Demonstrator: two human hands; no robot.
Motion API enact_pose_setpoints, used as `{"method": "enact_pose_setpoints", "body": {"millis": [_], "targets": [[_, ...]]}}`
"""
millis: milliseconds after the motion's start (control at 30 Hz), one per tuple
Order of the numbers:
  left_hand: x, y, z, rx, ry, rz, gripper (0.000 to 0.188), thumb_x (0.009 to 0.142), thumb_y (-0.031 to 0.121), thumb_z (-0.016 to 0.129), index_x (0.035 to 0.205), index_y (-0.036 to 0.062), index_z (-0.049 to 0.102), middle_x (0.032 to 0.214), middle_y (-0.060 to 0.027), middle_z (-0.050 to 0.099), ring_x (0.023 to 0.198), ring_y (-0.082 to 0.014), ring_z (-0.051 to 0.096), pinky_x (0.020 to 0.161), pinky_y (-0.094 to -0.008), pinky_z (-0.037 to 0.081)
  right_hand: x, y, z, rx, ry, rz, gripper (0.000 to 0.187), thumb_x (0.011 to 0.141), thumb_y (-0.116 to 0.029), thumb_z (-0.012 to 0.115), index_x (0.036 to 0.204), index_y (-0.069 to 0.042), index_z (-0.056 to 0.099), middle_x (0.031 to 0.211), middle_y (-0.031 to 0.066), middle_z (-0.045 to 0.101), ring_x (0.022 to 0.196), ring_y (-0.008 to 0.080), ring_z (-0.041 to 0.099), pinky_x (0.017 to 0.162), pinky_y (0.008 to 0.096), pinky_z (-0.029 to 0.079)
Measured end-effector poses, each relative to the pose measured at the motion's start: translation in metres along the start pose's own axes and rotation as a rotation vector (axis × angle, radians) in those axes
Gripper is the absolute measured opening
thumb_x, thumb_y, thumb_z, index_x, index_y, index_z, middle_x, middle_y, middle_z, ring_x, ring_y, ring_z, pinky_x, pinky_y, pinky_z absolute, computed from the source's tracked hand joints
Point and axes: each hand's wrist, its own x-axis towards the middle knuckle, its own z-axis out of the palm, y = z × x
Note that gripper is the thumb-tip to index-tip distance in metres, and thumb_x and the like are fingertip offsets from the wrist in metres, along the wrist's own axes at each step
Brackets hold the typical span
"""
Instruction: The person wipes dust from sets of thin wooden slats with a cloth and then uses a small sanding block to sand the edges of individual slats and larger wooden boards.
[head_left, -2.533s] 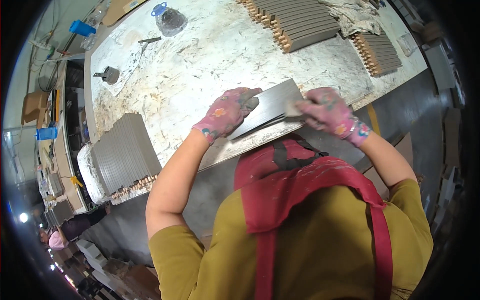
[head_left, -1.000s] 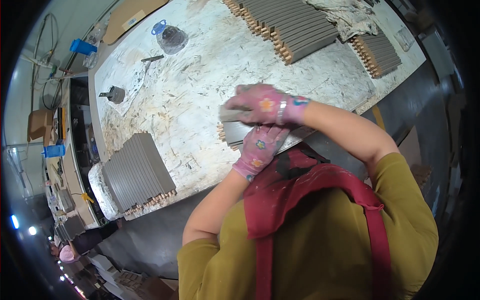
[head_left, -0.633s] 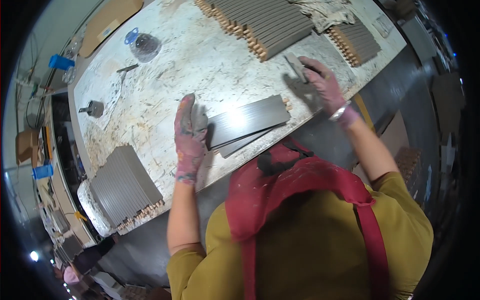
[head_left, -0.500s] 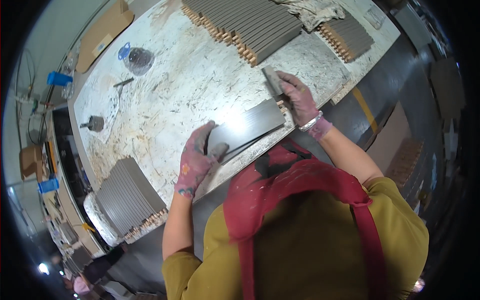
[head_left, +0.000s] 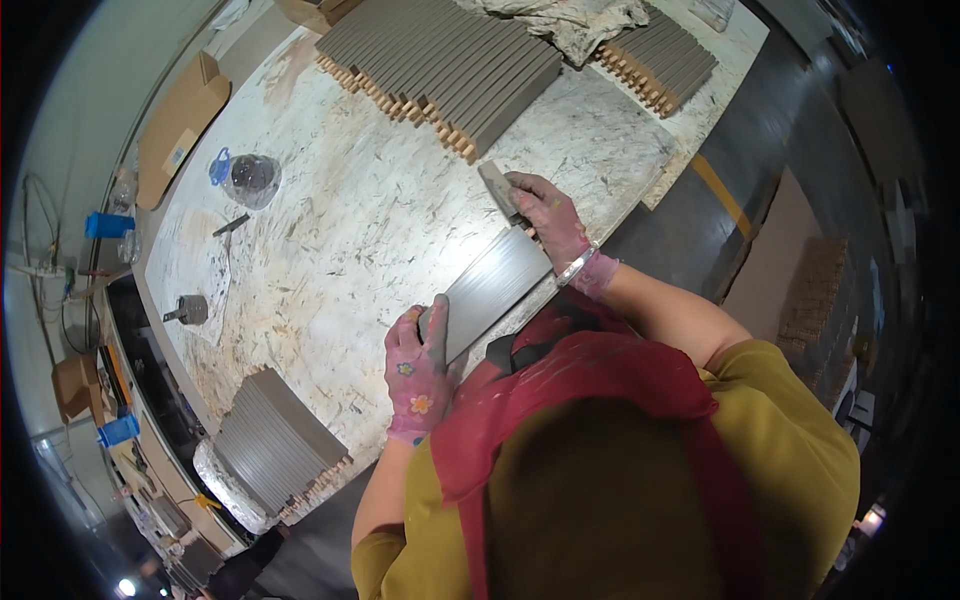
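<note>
One grey board (head_left: 495, 293), lengthwise between hands.

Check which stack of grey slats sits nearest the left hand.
The small stack of grey wooden slats at the table's near-left edge, just left of the left hand. The other two stacks lie along the far edge.

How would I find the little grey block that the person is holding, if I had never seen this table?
Start at the big speckled worktable and find the long grey board lying flat at its near edge. At the board's far end the right hand holds the small grey block in its fingers. It is short and chunky and on its own, unlike the long grey strips stacked in rows behind.
</note>
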Motion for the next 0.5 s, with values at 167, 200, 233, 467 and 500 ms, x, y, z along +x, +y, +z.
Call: {"method": "enact_pose_setpoints", "body": {"millis": [167, 200, 233, 467, 500], "targets": [[0.005, 0.003, -0.003, -0.037, -0.052, -0.018, 0.087, 0.067, 0.018, 0.083, 0.144, 0.0109, 0.044, 0.128, -0.0191, 0.049, 0.115, -0.039, 0.05, 0.097, -0.0449, 0.047, 0.001, -0.007, -0.002, 0.012, -0.016, 0.03, 0.048, 0.093, -0.031, 0.062, 0.128, 0.002, 0.056, 0.107, 0.0111, 0.066, 0.09, 0.0137, 0.06, 0.077, 0.0252, 0.048], [0.005, 0.004, -0.001, -0.013, -0.083, -0.08, 0.087, 0.067, 0.018, 0.084, 0.144, 0.0097, 0.043, 0.128, -0.0196, 0.049, 0.115, -0.0393, 0.05, 0.097, -0.0448, 0.047, 0.0, -0.008, -0.004, 0.021, -0.046, 0.056, 0.048, 0.093, -0.031, 0.062, 0.128, 0.002, 0.056, 0.106, 0.0107, 0.066, 0.089, 0.0133, 0.06, 0.076, 0.0251, 0.048], [0.003, 0.005, 0.001, -0.006, -0.081, -0.07, 0.087, 0.067, 0.018, 0.084, 0.144, 0.0097, 0.043, 0.128, -0.0196, 0.049, 0.115, -0.0393, 0.05, 0.097, -0.0448, 0.047, -0.001, -0.009, -0.005, 0.031, -0.078, 0.08, 0.047, 0.093, -0.031, 0.061, 0.128, 0.001, 0.056, 0.104, 0.0102, 0.066, 0.088, 0.0128, 0.06, 0.075, 0.0251, 0.048], [0.044, 0.021, -0.056, -0.077, -0.155, 0.052, 0.079, 0.076, 0.033, 0.08, 0.14, 0.0021, 0.044, 0.136, -0.0242, 0.049, 0.129, -0.0439, 0.044, 0.109, -0.0467, 0.038, 0.014, -0.015, -0.036, 0.194, -0.06, 0.107, 0.047, 0.097, -0.027, 0.057, 0.134, 0.0, 0.052, 0.112, 0.0119, 0.065, 0.097, 0.0148, 0.061, 0.086, 0.0274, 0.05], [0.058, 0.011, -0.056, -0.028, -0.051, 0.115, 0.072, 0.082, 0.031, 0.074, 0.14, 0.0012, 0.044, 0.141, -0.0219, 0.047, 0.131, -0.042, 0.044, 0.109, -0.0492, 0.036, 0.021, -0.019, -0.05, 0.126, -0.021, 0.04, 0.047, 0.097, -0.028, 0.057, 0.136, 0.0, 0.051, 0.118, 0.0141, 0.064, 0.103, 0.0171, 0.061, 0.092, 0.0291, 0.05]]}}
